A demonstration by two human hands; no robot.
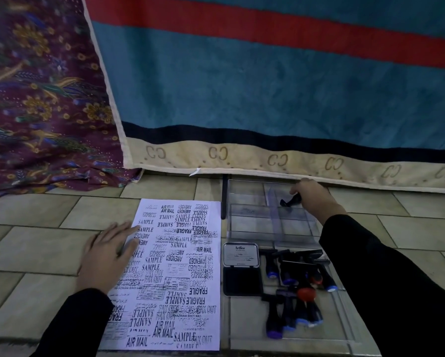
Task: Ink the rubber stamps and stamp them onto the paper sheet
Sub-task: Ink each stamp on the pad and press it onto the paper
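Meanwhile, the right hand [312, 199] grips a black stamp [289, 201] inside the clear plastic box [247, 222] at one o'clock. The left hand [108, 256], fingers flat, presses the crowded paper sheet [175, 269]. Other stamps [293, 287] lie on a clear tray [337, 328] at four o'clock, beside the open ink pad [242, 279].

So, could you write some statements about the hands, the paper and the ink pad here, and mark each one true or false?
The left hand lies flat with fingers on the paper sheet. True.
The right hand holds nothing. False: it grips a black stamp at the clear box.
The ink pad lies open right of the sheet. True.
The sheet is blank. False: prints cover it.
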